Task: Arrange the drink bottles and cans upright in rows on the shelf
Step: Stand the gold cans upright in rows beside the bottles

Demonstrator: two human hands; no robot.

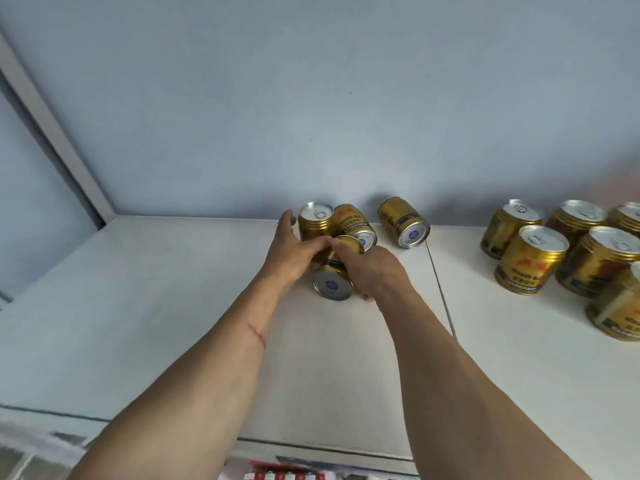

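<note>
Gripping one toppled can [333, 277] with both hands, left hand [297, 252] and right hand [372, 268]; long axis ran 12-to-6 o'clock, base toward 6, beside an upright can [316, 221] at 12.

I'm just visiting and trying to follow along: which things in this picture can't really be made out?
- Can under the hands: the left hand and right hand cover most of its side in the head view.
- Upright cans at right: the frame's right edge cuts the group off, so their count is unknown.
- Label print: too small and blurred to read fully.
- Red items at the bottom: cut off by the shelf edge and the frame.
</note>
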